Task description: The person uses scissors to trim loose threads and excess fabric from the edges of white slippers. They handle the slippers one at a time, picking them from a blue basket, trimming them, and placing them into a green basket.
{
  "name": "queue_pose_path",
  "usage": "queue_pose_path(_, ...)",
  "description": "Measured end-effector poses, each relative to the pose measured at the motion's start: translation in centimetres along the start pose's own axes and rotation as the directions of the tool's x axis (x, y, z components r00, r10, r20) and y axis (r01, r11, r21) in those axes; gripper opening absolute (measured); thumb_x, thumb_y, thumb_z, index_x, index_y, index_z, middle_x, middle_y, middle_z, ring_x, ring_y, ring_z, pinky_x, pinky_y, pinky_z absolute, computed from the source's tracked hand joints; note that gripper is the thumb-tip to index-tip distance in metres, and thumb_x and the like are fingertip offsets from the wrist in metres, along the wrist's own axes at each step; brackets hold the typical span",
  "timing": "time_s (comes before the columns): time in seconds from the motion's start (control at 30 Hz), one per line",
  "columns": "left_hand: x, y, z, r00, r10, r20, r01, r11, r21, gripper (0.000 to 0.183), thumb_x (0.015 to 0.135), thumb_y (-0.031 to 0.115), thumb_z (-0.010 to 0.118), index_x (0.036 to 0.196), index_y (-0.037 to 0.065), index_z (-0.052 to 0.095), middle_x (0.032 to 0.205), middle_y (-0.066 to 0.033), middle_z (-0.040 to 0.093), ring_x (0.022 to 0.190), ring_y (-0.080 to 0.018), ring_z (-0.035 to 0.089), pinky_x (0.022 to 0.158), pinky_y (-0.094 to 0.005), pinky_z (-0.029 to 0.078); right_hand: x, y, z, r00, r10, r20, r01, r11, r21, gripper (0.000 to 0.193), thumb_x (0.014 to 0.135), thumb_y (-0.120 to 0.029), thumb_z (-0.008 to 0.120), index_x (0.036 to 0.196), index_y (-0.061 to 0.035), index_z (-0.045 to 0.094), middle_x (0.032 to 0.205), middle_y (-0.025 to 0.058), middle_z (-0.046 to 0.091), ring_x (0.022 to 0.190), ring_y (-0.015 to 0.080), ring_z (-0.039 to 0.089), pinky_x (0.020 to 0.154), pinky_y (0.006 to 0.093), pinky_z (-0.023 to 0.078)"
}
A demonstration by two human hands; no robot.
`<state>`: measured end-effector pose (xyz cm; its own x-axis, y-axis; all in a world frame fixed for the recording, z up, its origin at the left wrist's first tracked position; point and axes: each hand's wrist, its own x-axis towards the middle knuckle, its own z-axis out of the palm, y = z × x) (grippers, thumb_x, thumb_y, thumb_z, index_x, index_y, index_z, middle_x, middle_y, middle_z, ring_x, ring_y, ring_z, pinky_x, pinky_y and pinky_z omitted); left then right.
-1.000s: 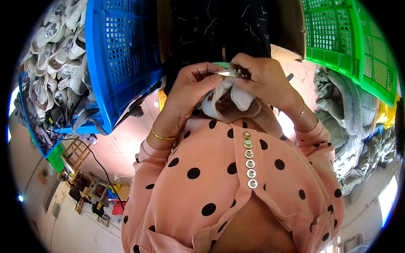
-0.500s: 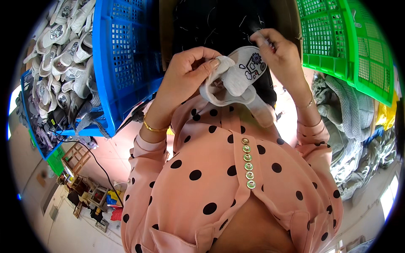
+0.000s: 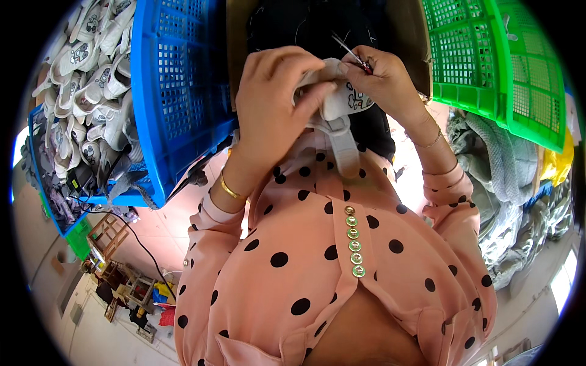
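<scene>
A light grey cloth shoe (image 3: 343, 105), with a small vehicle picture in dark outline on its top, is held in front of my chest. A strap-like grey end hangs below it. My left hand (image 3: 274, 100) is closed around the shoe's left side, the fingers curled over its edge and the thumb lying along it. In my closed right hand (image 3: 384, 79) is a pair of small thread snips (image 3: 357, 56), thin blades pointing up and left. The right fingers also touch the shoe's far right part. My palms hide much of the shoe.
A blue plastic crate (image 3: 183, 91) stands at the left, beside a heap of similar grey shoes (image 3: 91, 79). At the right is a green crate (image 3: 470, 61), with grey fabric bundles (image 3: 506, 158) below. Dark cloth with loose threads (image 3: 311, 24) lies beyond my hands.
My left hand has moved up and turned over the shoe, covering more of it. My right hand has come in to the shoe's toe area, and the snips now show clearly.
</scene>
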<state>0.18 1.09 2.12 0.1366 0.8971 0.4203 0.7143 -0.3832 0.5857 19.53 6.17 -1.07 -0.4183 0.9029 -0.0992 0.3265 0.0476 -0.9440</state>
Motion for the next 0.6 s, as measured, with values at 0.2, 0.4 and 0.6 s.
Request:
queue_pose_path(0.2,-1.3,0.4,2.3,0.998,0.062,0.002,-0.061,0.979,0.193,0.025,0.067,0.020,0.080,0.089,0.014,0.070,0.102,0.0018,0.061,0.102,-0.0227,0.054,0.086,-0.0370,0.042,-0.6,0.9,1.4,0.980,0.191,-0.063,-0.164,0.942,0.294,0.020,0.089,-0.015,0.063,0.085,0.0040,0.062,0.066,0.0033,0.059,0.061,0.0061,0.051,0.056,0.0236,0.045)
queue_pose_path(0.4,-2.5,-0.9,3.4,0.996,0.065,0.061,-0.075,0.982,0.175,0.016,0.070,0.016,0.076,0.083,0.012,0.069,0.097,0.0029,0.061,0.103,-0.0213,0.054,0.089,-0.0379,0.040,-1.8,0.8,2.3,0.898,0.434,0.070,-0.403,0.748,0.527,0.014,0.090,-0.011,0.058,0.084,0.0012,0.061,0.067,-0.0015,0.055,0.060,0.0041,0.045,0.055,0.0207,0.039)
queue_pose_path(0.6,-1.7,-1.9,4.2,0.996,0.026,0.088,-0.037,0.991,0.128,0.007,0.075,0.011,0.071,0.080,0.012,0.068,0.096,0.0012,0.062,0.102,-0.0227,0.055,0.090,-0.0387,0.041,-2.3,2.8,2.1,0.975,0.157,-0.155,-0.132,0.978,0.160,0.023,0.093,-0.021,0.062,0.092,0.0013,0.060,0.067,0.0049,0.059,0.057,0.0103,0.054,0.053,0.0242,0.043)
